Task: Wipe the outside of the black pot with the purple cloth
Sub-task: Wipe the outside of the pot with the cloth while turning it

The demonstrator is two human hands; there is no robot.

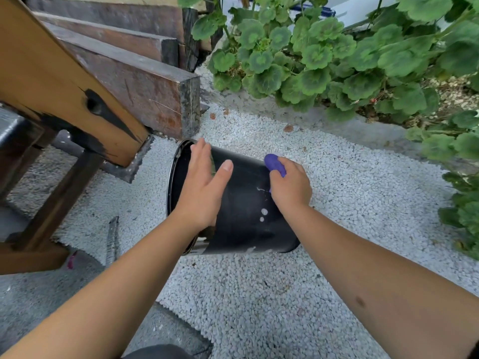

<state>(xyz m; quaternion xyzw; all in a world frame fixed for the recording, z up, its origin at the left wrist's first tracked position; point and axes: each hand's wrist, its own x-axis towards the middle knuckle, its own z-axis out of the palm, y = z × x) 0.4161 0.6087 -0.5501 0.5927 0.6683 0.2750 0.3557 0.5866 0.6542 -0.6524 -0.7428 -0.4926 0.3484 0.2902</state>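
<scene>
A black pot (pixel 246 216) lies on its side on white gravel, its open mouth facing left. White specks mark its wall. My left hand (pixel 204 187) rests flat on the pot's upper wall near the rim, fingers spread. My right hand (pixel 290 187) is closed around a bunched purple cloth (pixel 274 164) and presses it against the pot's wall toward the base end. Only a small part of the cloth sticks out above my fingers.
White gravel (pixel 337 203) covers the ground around the pot. A wooden beam and frame (pixel 64 94) stand at the left, with dark timber blocks (pixel 145 81) behind. Green leafy plants (pixel 337 60) fill the back and right edge. A grey slab (pixel 39 294) lies at lower left.
</scene>
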